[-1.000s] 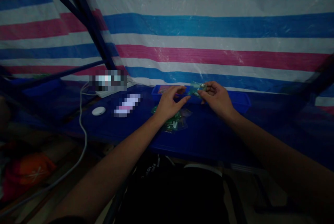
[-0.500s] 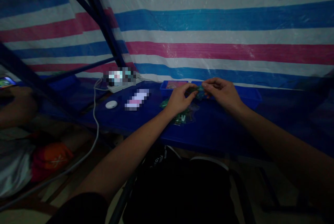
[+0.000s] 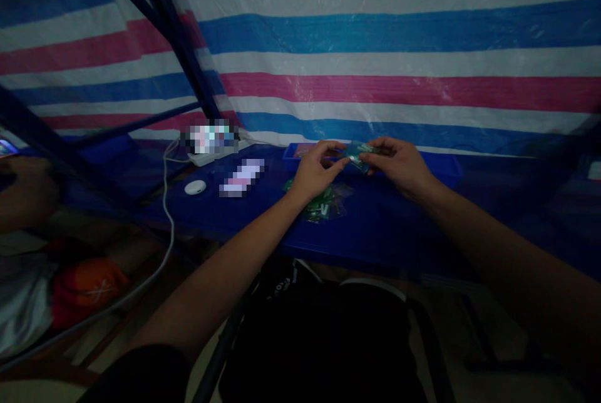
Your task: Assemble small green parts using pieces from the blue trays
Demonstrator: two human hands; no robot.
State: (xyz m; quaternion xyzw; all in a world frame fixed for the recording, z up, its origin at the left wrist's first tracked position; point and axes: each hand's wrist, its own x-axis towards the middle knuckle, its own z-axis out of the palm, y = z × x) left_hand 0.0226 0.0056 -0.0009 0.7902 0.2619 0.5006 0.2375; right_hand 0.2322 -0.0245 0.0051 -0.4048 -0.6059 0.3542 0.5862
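Note:
Between my two hands, above the blue table, is a small clear plastic bag [image 3: 359, 156] with a greenish tint; its contents are too dim to name. My right hand [image 3: 399, 165] pinches the bag's right side. My left hand [image 3: 319, 168] has its thumb and fingers closed at the bag's left edge. Under and beside my left wrist lies a pile of small clear bags [image 3: 323, 204] with green and white bits in them. Behind my hands stand a blue tray [image 3: 288, 154] with pinkish contents and another blue tray [image 3: 441, 166], partly hidden by my right hand.
On the blue table [image 3: 263, 218], a white oval case [image 3: 195, 187] lies near a blurred-out phone-like slab [image 3: 243, 178]. A white power strip [image 3: 218, 151] sits at the back, its cable [image 3: 171, 228] hanging down left. Another person's arm [image 3: 28, 193] is at far left. Striped sheeting hangs behind.
The bag between my hands is now spread flatter and shows more clearly. My fingers have shifted slightly on it. The whole view has moved a little, so things sit slightly further left.

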